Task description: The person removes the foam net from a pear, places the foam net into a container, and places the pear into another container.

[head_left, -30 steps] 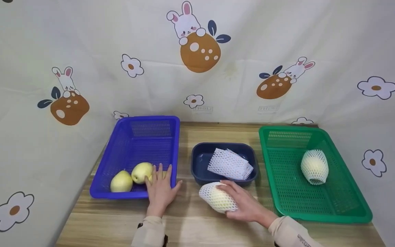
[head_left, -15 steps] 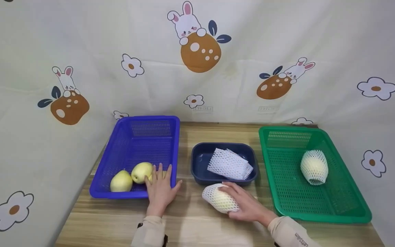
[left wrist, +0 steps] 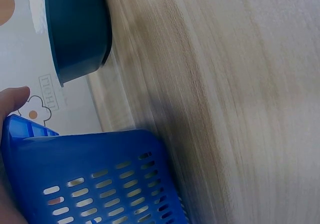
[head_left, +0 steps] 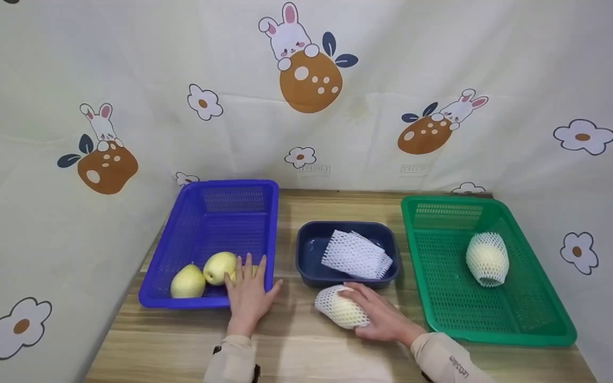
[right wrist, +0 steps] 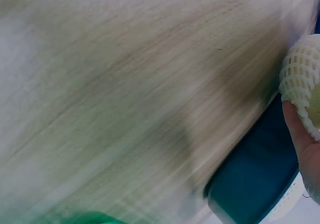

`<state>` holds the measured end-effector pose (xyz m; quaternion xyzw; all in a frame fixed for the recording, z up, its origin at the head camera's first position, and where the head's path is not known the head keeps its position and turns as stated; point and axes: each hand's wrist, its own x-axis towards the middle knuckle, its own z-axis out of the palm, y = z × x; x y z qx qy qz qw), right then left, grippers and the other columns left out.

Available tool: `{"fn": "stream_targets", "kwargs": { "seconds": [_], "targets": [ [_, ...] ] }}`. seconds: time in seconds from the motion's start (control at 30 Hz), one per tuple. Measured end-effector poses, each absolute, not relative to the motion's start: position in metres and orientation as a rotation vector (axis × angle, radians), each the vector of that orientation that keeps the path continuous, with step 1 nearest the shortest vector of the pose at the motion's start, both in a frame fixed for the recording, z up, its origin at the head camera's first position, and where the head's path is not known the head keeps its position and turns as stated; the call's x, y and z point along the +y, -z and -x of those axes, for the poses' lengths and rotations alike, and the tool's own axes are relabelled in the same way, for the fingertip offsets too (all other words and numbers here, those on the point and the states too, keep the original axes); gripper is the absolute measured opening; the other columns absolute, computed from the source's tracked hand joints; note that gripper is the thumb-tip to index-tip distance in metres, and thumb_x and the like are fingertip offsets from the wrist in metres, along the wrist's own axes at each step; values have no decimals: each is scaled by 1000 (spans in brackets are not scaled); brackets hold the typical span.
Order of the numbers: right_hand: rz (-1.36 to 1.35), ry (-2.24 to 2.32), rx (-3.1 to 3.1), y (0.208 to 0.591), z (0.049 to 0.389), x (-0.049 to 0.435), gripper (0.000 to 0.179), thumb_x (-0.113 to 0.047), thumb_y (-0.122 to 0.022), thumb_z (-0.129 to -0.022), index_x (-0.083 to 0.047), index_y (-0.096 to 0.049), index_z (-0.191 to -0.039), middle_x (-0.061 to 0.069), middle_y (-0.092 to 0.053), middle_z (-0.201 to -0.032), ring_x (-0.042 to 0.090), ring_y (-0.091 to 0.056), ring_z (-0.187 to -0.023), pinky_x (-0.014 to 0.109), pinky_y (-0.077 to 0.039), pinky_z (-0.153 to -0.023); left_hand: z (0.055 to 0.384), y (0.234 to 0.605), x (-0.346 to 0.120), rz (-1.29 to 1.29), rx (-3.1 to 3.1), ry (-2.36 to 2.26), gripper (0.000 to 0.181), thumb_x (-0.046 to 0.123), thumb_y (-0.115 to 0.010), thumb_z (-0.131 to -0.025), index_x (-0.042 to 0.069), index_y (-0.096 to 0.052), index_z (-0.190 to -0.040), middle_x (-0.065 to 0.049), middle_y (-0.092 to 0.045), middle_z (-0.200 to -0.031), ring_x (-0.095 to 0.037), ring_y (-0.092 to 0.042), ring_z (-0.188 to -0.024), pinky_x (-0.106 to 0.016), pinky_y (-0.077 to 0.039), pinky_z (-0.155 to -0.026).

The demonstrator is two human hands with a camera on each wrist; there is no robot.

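In the head view my right hand (head_left: 382, 315) holds a pear in a white foam net (head_left: 341, 307), in front of the small dark blue bin. The right wrist view shows the netted pear (right wrist: 302, 73) at its right edge, the thumb against it. My left hand (head_left: 249, 298) reaches over the near rim of the blue basket (head_left: 208, 303), its fingers spread and straight over a pear (head_left: 255, 270) that they partly hide. Two bare yellow-green pears, one at the left (head_left: 188, 281) and one beside my fingers (head_left: 220, 267), lie in that basket.
The dark blue bin (head_left: 312, 274) holds flat white foam nets (head_left: 357, 254). At the right stands a green basket (head_left: 429, 298) with another netted pear (head_left: 488, 259) in it. All stand on a wooden table (head_left: 306, 361) before a printed cloth (head_left: 370, 106).
My right hand has shifted slightly to the right, carrying the netted pear along. My left hand stays where it was over the blue basket.
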<state>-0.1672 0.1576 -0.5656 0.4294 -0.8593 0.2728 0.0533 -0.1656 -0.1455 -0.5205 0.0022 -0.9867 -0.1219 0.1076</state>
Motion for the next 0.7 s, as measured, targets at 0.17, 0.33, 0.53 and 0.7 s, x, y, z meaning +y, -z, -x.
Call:
{"fn": "stream_targets", "kwargs": {
  "seconds": [0.17, 0.33, 0.53, 0.7],
  "targets": [
    [-1306, -831, -2623, 568, 167, 157, 79, -24, -69, -58, -20, -39, -131, 8, -33, -133, 22, -36, -117, 40, -40, -86, 165, 521, -145, -7, -2900, 362, 66, 51, -54, -79, 12, -43, -131, -20, -32, -135, -38, -17, -126, -62, -10, -94],
    [-1326, -789, -2601, 570, 167, 157, 82, -22, -69, -55, -18, -38, -131, 11, -32, -134, 25, -37, -116, 42, -40, -85, 165, 520, -145, -12, -2892, 366, 66, 50, -55, -78, 12, -45, -130, -20, -33, -134, -38, -17, -126, -62, -10, -94],
    [-1332, -797, -2626, 569, 166, 158, 87, -21, -71, -55, -15, -34, -134, 12, -29, -136, 27, -34, -119, 43, -38, -88, 165, 520, -145, -8, -2884, 388, 67, 52, -54, -78, 11, -45, -130, -20, -32, -135, -37, -17, -127, -62, -10, -94],
    [-1310, -813, -2640, 567, 166, 158, 89, -21, -72, -54, -12, -33, -134, 10, -29, -136, 25, -33, -120, 41, -38, -89, 163, 518, -141, 9, -2843, 441, 66, 49, -57, -77, 11, -45, -130, -19, -34, -134, -36, -19, -126, -60, -13, -95]
  ]
}}
